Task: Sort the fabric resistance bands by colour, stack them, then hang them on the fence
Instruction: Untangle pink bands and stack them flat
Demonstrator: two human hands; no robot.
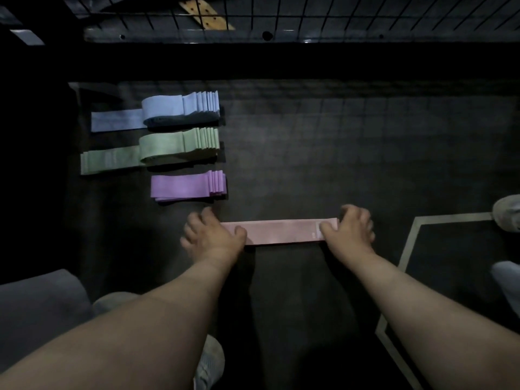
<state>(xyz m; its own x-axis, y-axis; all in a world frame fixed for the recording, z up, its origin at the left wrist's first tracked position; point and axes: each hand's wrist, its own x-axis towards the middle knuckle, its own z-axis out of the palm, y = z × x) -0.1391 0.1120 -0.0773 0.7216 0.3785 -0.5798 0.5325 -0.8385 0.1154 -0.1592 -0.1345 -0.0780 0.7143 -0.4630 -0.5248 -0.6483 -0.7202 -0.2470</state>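
A pink fabric band (281,231) lies stretched flat on the dark floor between my hands. My left hand (213,235) grips its left end with the thumb on top. My right hand (349,228) grips its right end, near a small white label. Three stacks lie to the left, further from me: a blue stack (168,109) farthest, a green stack (168,146) in the middle, a purple stack (188,185) nearest. Blue and green each have a band sticking out to the left. The black wire fence (337,15) runs across the top.
A dark floor mat (337,153) lies under everything. A grey line marking (408,249) angles along the right. Shoes show at the right edge (506,212) and at the bottom (209,361). A wooden plank (206,15) lies behind the fence.
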